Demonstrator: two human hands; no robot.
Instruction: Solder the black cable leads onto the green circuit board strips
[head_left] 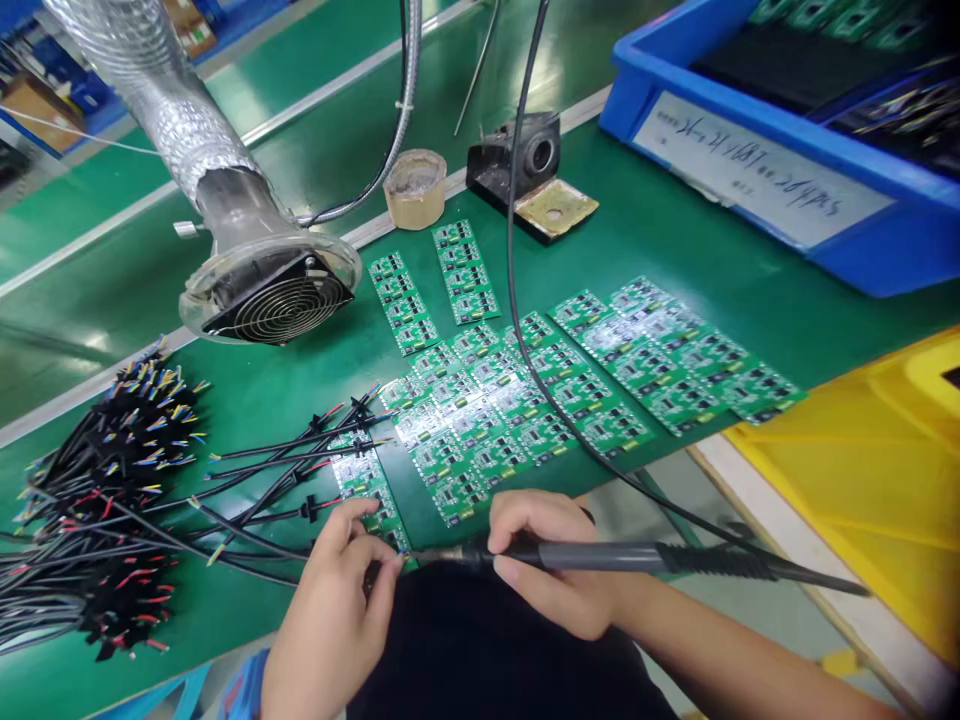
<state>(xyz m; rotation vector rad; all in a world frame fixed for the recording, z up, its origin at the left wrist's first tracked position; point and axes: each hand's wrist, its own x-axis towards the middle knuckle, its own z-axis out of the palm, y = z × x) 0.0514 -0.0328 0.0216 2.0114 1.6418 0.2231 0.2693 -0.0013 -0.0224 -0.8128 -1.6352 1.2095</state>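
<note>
My right hand (551, 565) is wrapped round the dark handle of a soldering iron (607, 556). The iron lies nearly level, its metal tip pointing left at the near end of a green circuit board strip (388, 515). At that same end, my left hand (341, 590) has its thumb and finger pinched together. A dark piece, seemingly a black cable's end, shows between those fingers, mostly hidden by them. Several black cables (262, 515) with bared coloured wires lie on and beside the strip, left of the hand.
Bundled cables (127, 440) are heaped at left. More circuit board panels (487, 420) cover the table's middle. A fume extractor (277, 290) hangs above. Behind stand a tape roll (415, 190), a soldering stand (525, 165) and a blue bin (742, 190). The iron's cord (517, 250) crosses the boards.
</note>
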